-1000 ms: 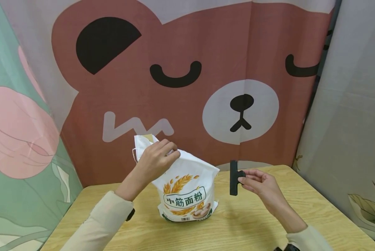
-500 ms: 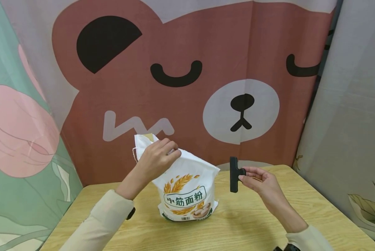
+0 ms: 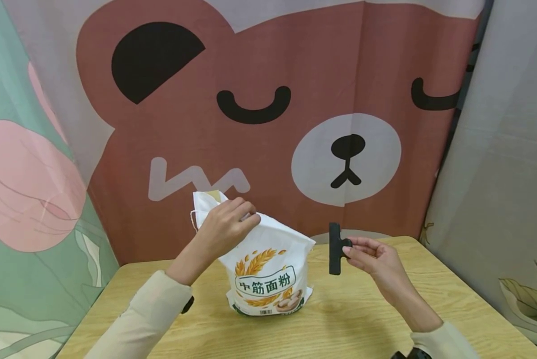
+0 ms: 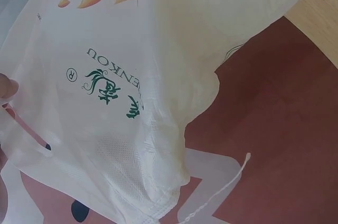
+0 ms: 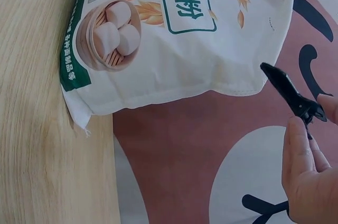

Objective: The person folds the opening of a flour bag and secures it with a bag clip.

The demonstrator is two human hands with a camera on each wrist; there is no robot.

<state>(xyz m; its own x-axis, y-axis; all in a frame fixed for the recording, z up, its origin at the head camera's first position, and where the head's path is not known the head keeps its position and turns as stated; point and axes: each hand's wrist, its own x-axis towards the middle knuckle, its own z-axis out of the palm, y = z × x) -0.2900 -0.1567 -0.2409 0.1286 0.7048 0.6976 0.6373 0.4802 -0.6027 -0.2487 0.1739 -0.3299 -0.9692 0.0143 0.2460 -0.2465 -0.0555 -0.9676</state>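
Note:
A white flour bag (image 3: pixel 268 269) with wheat and bun prints stands upright on the table, its upper part leaning left. My left hand (image 3: pixel 228 227) grips the bag's top edge, and a corner with a loose string sticks up behind the hand. Up close in the left wrist view, the bag (image 4: pixel 105 39) has a slot cut near its edge, with fingertips (image 4: pixel 6 86) beside it. To the right of the bag, apart from it, my right hand (image 3: pixel 380 262) pinches a black bag clip (image 3: pixel 334 249) by its handles. The right wrist view shows that clip (image 5: pixel 288 89) from the side.
The wooden table (image 3: pixel 340 324) extends around the bag on all sides. A curtain with a brown bear print (image 3: pixel 183 134) hangs just behind the table's back edge. A pale grey curtain (image 3: pixel 497 164) is on the right, a flowered green one (image 3: pixel 35 199) on the left.
My right hand has lifted the clip slightly. The left hand keeps its grip on the bag, which stands in the same spot.

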